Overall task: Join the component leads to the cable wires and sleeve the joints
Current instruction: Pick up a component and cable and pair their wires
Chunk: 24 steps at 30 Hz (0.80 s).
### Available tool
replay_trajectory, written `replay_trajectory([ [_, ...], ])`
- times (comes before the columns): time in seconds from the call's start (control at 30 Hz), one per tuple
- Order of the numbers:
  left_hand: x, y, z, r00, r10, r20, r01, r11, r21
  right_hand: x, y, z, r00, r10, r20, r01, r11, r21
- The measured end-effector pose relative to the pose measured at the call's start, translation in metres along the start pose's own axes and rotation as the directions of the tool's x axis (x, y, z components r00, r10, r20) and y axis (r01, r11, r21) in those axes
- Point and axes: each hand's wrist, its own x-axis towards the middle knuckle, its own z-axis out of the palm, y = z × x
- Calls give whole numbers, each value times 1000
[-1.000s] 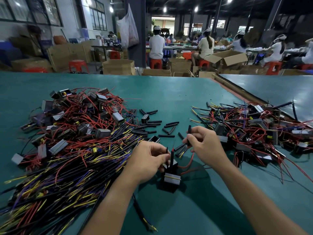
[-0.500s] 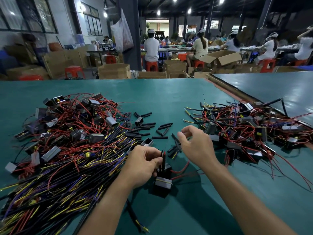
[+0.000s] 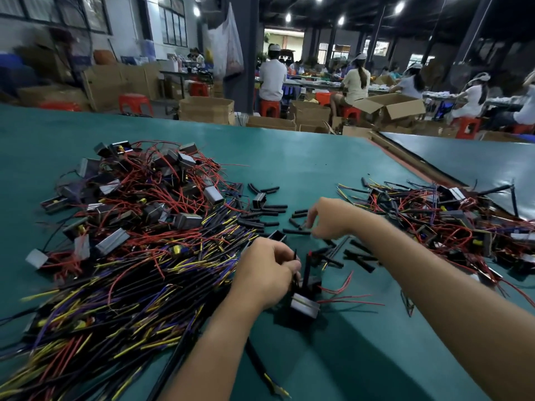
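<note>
Green desk (image 3: 304,157) holds wire heaps (image 3: 130,256); left hand (image 3: 265,274) pinches leads (image 3: 296,257) of a black component (image 3: 304,306); right hand (image 3: 330,218), at one o'clock, curls over loose sleeves (image 3: 296,231), grip unclear.

The bench (image 3: 304,151) lies bare along its far edge and at the middle of its near edge. A wire pile (image 3: 139,241) fills the left side and a second pile (image 3: 451,221) fills the right side. Loose sleeves (image 3: 270,206) are scattered in the gap between them.
</note>
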Motion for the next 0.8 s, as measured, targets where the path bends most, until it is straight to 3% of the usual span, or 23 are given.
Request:
replay_trajectory([
  [0.1,1,-1,2,1000,-13,-21,13,1000,2,-29,6,11,994,-61,95,61,998,2],
  [0.17,-1,0,2,1000,-15,-14,15,1000,2,-38,9,22,995,-63,72,66,997,-36],
  [0.27,-5,6,0,999,-43,34,46,993,-106,-48,16,31,992,-73,-98,77,997,32],
  [0.33,-7,10,-1,996,-60,68,75,970,-233,-55,23,34,966,-31,-257,106,954,282],
  [0.37,-8,11,-1,995,-60,81,81,955,-286,-60,24,35,948,7,-319,151,871,468],
  [0.43,-8,14,-1,994,-60,88,86,937,-339,-73,20,37,920,57,-387,281,591,756],
  [0.53,-8,18,2,990,-79,117,117,925,-363,-83,15,41,929,76,-363,331,276,903],
  [0.63,-9,23,4,987,-82,138,130,915,-382,-86,18,41,967,109,-230,228,33,973],
  [0.7,-10,23,4,986,-85,145,135,914,-382,-87,23,39,978,111,-177,186,-68,980],
  [0.8,-9,23,5,987,-94,133,137,918,-373,-90,24,34,979,66,-194,199,-66,978],
])
